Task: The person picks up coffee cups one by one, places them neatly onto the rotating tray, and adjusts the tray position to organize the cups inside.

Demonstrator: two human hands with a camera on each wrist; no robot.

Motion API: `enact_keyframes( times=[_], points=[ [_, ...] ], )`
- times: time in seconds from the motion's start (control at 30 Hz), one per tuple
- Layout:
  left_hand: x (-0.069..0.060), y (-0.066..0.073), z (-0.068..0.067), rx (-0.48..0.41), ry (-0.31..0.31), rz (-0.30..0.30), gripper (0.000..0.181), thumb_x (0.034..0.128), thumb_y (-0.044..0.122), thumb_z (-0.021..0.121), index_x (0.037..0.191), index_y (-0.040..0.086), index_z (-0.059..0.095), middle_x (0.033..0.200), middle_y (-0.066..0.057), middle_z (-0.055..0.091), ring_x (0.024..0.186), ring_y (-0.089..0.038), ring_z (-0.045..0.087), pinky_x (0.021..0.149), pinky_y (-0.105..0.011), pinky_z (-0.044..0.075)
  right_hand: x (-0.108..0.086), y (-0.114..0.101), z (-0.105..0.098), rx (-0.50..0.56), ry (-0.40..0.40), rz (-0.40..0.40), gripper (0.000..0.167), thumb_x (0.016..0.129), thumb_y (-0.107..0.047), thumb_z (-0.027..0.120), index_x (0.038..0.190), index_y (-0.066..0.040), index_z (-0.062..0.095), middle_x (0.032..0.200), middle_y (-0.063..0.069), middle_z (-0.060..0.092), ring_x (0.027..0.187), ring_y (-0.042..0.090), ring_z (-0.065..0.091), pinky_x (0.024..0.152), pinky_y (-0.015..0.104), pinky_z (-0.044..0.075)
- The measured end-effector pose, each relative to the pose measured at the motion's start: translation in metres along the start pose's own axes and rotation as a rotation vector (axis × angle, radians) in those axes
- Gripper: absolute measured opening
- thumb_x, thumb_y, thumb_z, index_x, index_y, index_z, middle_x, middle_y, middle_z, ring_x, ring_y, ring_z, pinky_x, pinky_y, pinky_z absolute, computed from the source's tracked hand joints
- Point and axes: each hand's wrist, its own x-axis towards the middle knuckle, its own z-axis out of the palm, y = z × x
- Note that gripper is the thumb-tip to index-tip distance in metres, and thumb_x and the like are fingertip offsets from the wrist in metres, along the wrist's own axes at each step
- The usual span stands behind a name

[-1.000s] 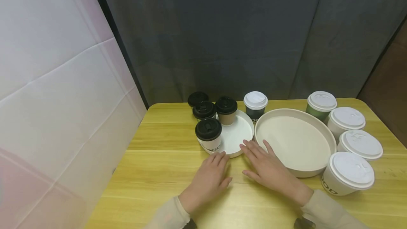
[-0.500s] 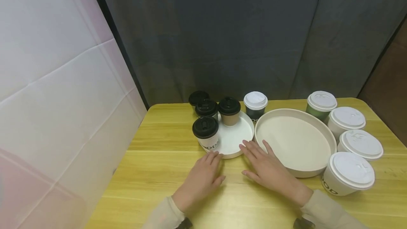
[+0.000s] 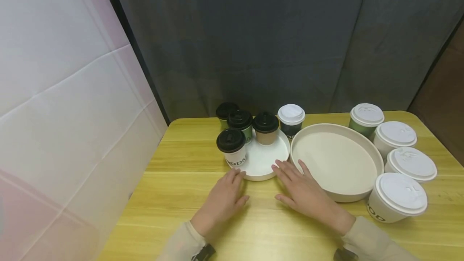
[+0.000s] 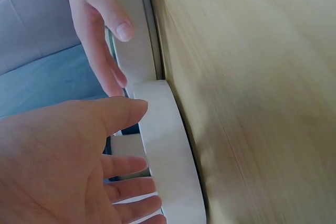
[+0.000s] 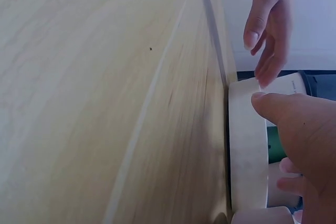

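A small round white tray (image 3: 266, 162) carries a white paper cup (image 3: 235, 158), a green cup (image 3: 248, 133) and a brown cup (image 3: 266, 137), all with black lids. Another black-lidded cup (image 3: 226, 110) stands at the back left; its base is hidden. My left hand (image 3: 221, 198) has its fingertips at the tray's front-left rim, just below the white cup. The right hand (image 3: 302, 190) lies with fingers extended, its fingertips by the tray's front-right rim and its index finger near the larger beige tray (image 3: 335, 158). Neither hand grips anything.
The beige tray sits close beside the white one. Behind stands a dark cup with a white lid (image 3: 291, 118). Several white-lidded cups (image 3: 396, 198) line the beige tray's right side. A dark partition (image 3: 253, 43) rises behind the wooden table (image 3: 174, 196), a pale one (image 3: 72, 112) at left.
The white tray has turned clockwise: its white cup moved left and back, the green and brown cups rightward. My left hand slid left with the rim. The right hand stayed nearly still.
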Motion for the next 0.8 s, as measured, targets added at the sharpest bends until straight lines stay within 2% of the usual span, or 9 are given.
enact_keyframes(
  times=[0.43, 0.67, 0.8],
  points=[
    [0.002, -0.012, -0.002, -0.019, -0.015, -0.016, 0.064, 0.0900, 0.038, 0.069, 0.139, 0.001, 0.050, 0.143, -0.019, 0.050, 0.131, -0.034, 0.053, 0.110, -0.046, 0.046, 0.002, -0.002, 0.001, 0.014, -0.041, 0.008, 0.080, 0.090, -0.052, 0.064, 0.152, -0.009, 0.038, 0.158, 0.012, 0.039, 0.143, 0.034, 0.044, 0.119, 0.062, 0.025],
    [0.001, -0.013, -0.002, -0.038, -0.014, -0.020, 0.066, 0.0895, 0.037, 0.070, 0.140, 0.002, 0.048, 0.145, -0.020, 0.047, 0.133, -0.035, 0.051, 0.110, -0.046, 0.046, 0.003, -0.002, 0.002, 0.023, -0.045, 0.011, 0.080, 0.090, -0.052, 0.064, 0.153, -0.010, 0.037, 0.159, 0.012, 0.038, 0.143, 0.034, 0.043, 0.120, 0.062, 0.023],
    [0.000, -0.012, -0.006, -0.062, -0.009, -0.020, 0.067, 0.0895, 0.037, 0.071, 0.142, 0.003, 0.046, 0.149, -0.021, 0.043, 0.134, -0.036, 0.050, 0.109, -0.047, 0.047, 0.005, -0.002, 0.001, 0.054, -0.056, 0.023, 0.080, 0.090, -0.051, 0.064, 0.153, -0.010, 0.036, 0.159, 0.012, 0.038, 0.143, 0.033, 0.043, 0.120, 0.062, 0.023]
  ],
)
